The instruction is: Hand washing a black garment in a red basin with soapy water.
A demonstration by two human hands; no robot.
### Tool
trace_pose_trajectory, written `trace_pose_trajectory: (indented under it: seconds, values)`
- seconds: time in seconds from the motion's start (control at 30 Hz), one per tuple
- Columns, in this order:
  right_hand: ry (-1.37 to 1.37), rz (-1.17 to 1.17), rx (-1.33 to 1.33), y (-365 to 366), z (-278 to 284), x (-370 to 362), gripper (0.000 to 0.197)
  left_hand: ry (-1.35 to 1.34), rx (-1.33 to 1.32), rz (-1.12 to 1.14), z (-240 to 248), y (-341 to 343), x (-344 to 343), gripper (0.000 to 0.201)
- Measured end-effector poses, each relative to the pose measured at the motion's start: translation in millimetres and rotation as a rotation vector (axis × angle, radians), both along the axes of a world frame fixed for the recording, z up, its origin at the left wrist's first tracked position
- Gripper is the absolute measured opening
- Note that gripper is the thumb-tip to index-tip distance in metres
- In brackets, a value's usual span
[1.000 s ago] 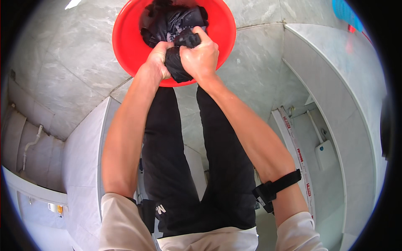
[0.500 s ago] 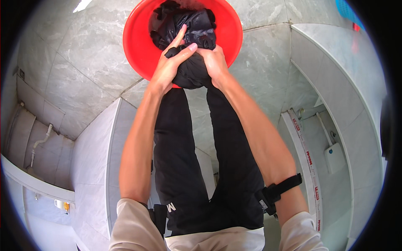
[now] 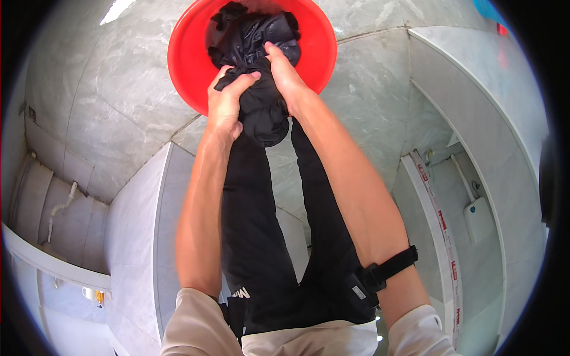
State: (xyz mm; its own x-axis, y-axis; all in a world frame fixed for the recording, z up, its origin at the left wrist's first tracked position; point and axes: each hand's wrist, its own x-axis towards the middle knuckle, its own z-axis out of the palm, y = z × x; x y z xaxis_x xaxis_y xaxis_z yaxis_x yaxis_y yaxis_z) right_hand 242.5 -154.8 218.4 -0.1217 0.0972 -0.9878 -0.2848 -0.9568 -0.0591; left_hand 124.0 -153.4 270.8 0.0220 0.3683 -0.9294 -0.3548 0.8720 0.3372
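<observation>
A wet-looking black garment is bunched up and runs from inside the red basin out over its near rim. My left hand is closed on the garment's left side, thumb lying across the top of the cloth. On the other side my right hand grips it a little farther in, its thumb and fingertips pressed into the folds; the rest of its fingers are hidden. One rounded end of the cloth hangs toward me below both hands. The remainder is heaped in the basin.
Grey marbled floor tiles surround the basin. A low tiled wall stands at the left, with a white pipe beyond it. On the right are a tiled ledge and a white cistern. A blue object shows at the upper right.
The near end of the garment has come closer to me and hangs lower. My left hand has slid down and left along it; my right hand has turned and reached farther up the cloth.
</observation>
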Motion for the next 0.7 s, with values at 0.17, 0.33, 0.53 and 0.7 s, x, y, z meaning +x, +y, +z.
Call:
trace_pose_trajectory:
  seconds: [0.17, 0.33, 0.53, 0.7]
  values:
    - [0.263, -0.170, -0.006, -2, 50, 1, 0.065, 0.183, 0.040, 0.148, -17, 8, -1, 0.008]
    - [0.306, -0.454, 0.061, -7, 63, 0, 0.077, 0.393, 0.186, -0.035, -23, 4, 9, 0.010]
    - [0.129, -0.581, -0.032, -6, 55, 2, 0.042, 0.712, 0.797, -0.416, -9, -16, 26, 0.016]
    - [0.059, -0.662, -0.082, -9, 40, -5, 0.021, 0.843, 0.936, -0.458, -7, -9, 30, 0.012]
